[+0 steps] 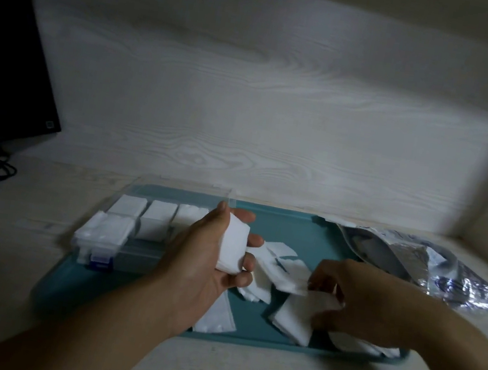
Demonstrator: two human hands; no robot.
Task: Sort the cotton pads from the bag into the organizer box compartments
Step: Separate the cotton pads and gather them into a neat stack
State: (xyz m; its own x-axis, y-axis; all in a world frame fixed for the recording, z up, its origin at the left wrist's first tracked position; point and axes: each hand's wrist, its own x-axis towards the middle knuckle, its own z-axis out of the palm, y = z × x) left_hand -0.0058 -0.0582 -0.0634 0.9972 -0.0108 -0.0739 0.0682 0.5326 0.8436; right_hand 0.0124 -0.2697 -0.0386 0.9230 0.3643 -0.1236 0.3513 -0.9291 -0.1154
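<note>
A clear organizer box stands at the left end of a teal tray, with white cotton pads filling several of its compartments. My left hand grips a small stack of cotton pads just right of the box. Loose cotton pads lie scattered over the middle and right of the tray. My right hand reaches into that pile, its fingers curled on one pad. The silvery plastic bag lies open at the tray's far right corner.
A dark monitor with cables stands at the far left. A pale wood-grain wall rises behind the tray. The box's clear lid stands open at the back. The desk runs pale on all sides of the tray.
</note>
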